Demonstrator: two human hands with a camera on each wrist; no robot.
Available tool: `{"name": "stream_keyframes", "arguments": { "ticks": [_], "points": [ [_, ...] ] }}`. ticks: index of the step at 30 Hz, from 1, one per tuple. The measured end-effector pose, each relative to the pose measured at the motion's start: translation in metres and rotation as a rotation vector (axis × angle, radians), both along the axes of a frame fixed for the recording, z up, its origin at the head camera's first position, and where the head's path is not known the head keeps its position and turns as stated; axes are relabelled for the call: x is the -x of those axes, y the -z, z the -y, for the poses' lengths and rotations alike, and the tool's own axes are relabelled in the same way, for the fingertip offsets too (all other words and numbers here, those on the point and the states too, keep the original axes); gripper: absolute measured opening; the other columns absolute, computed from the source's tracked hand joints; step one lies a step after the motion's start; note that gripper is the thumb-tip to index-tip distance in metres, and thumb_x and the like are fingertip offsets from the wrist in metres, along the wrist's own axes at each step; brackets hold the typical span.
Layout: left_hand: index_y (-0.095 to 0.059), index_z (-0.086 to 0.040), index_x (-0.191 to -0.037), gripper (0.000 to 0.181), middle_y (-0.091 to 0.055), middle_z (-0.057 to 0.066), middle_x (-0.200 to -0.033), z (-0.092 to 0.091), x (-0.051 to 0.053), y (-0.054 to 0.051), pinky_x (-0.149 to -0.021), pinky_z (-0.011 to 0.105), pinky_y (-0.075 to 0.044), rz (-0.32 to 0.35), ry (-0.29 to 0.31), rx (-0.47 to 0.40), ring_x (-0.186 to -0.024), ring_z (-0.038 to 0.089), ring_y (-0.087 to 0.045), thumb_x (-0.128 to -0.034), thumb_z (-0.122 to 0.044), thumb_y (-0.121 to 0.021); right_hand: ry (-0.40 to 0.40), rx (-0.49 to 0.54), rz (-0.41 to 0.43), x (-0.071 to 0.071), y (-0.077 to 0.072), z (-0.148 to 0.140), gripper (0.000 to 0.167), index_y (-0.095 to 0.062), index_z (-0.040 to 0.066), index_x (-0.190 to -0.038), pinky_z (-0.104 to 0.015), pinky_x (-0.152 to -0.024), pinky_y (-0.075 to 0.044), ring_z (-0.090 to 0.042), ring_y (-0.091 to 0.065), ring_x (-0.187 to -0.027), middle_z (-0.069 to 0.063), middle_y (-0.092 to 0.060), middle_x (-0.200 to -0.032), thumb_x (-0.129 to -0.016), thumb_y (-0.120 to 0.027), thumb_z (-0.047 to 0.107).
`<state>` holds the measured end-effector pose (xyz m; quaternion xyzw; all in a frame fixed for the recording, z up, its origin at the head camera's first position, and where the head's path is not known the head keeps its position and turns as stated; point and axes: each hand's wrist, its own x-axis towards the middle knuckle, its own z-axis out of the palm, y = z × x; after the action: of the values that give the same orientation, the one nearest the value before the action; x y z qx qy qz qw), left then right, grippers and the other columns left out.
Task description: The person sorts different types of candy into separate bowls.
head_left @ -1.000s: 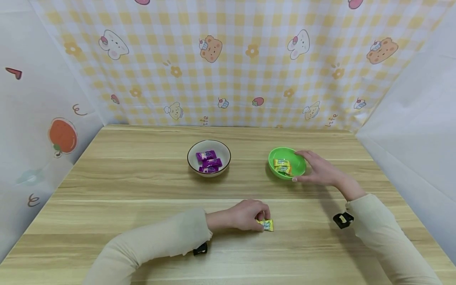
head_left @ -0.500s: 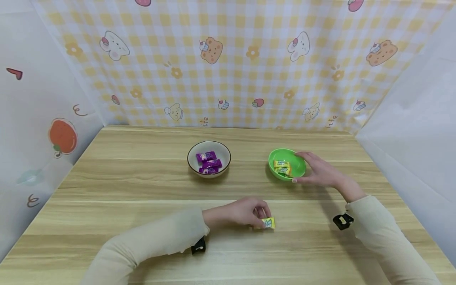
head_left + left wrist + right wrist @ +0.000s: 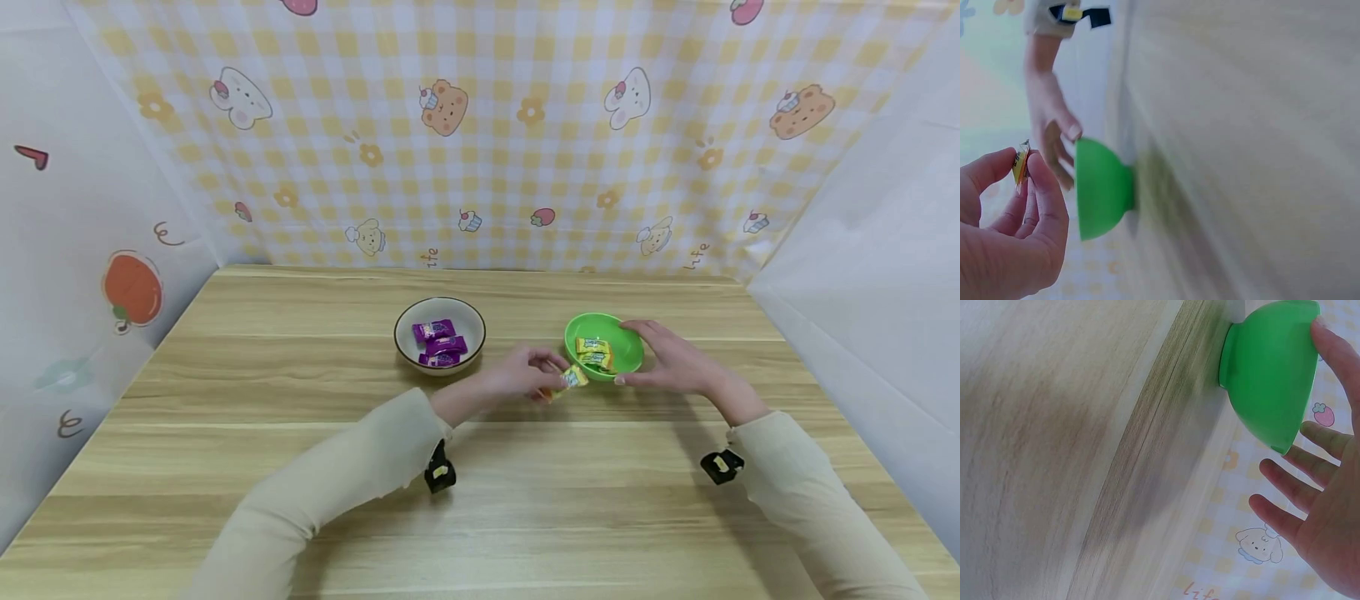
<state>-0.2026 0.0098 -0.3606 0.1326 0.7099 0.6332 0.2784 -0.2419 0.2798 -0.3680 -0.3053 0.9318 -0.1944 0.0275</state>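
My left hand pinches a yellow wrapped candy between thumb and fingertips, just left of the green bowl and near its front rim. In the left wrist view, the candy is held on edge, apart from the bowl. Two yellow candies lie inside that bowl, overlapping. At the bowl's right side, my right hand touches the rim with thumb and index finger. Its fingers are spread and nearly straight in the right wrist view, the lower ones off the bowl.
A cream bowl with a dark rim stands to the left, holding several purple wrapped candies. Both bowls stand on a wood-grain table. A checked cloth hangs behind, and pale panels flank both sides.
My left hand has picked the yellow candy off the table and carried it away from me, up beside the green bowl. The right hand and both bowls have stayed put.
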Motion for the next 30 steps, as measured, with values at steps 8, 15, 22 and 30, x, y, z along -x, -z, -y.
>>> {"name": "stream_keyframes", "arguments": {
  "ticks": [8,15,22,30],
  "points": [
    [-0.062,0.003,-0.102,0.023,-0.061,0.008,-0.076,-0.013,0.028,-0.01,-0.07,0.039,-0.05,-0.077,-0.102,0.048,-0.057,0.013,-0.056,-0.0801,-0.005,-0.064,-0.002,-0.004,-0.001,0.0,0.0,-0.001,0.09,-0.033,-0.003,-0.131,-0.053,-0.091,-0.03,-0.038,-0.034,-0.116,-0.024,-0.036,-0.128,-0.068,-0.07,0.05],
    [-0.064,0.001,-0.096,0.019,-0.062,0.008,-0.074,-0.026,0.044,-0.013,-0.073,0.042,-0.048,-0.081,-0.18,0.078,-0.055,0.014,-0.055,-0.0786,-0.007,-0.066,-0.007,-0.004,0.0,0.0,0.0,0.0,0.089,-0.033,-0.003,-0.131,-0.054,-0.09,-0.031,-0.038,-0.034,-0.116,-0.024,-0.036,-0.128,-0.068,-0.07,0.049],
    [-0.064,0.002,-0.09,0.015,-0.062,0.011,-0.074,-0.041,0.051,-0.016,-0.072,0.04,-0.049,-0.068,-0.226,0.064,-0.061,0.023,-0.06,-0.0771,-0.005,-0.068,-0.009,0.0,0.004,0.0,-0.001,0.0,0.089,-0.033,-0.004,-0.13,-0.053,-0.091,-0.03,-0.038,-0.034,-0.116,-0.024,-0.036,-0.128,-0.069,-0.07,0.049],
    [-0.062,0.004,-0.093,0.015,-0.061,0.023,-0.094,-0.044,0.049,-0.016,-0.073,0.041,-0.048,-0.069,-0.19,-0.013,-0.085,0.036,-0.059,-0.08,-0.005,-0.064,-0.019,0.005,-0.008,0.001,-0.001,-0.001,0.087,-0.034,-0.004,-0.13,-0.053,-0.09,-0.031,-0.038,-0.035,-0.115,-0.024,-0.037,-0.127,-0.069,-0.071,0.047]
  ]
}}
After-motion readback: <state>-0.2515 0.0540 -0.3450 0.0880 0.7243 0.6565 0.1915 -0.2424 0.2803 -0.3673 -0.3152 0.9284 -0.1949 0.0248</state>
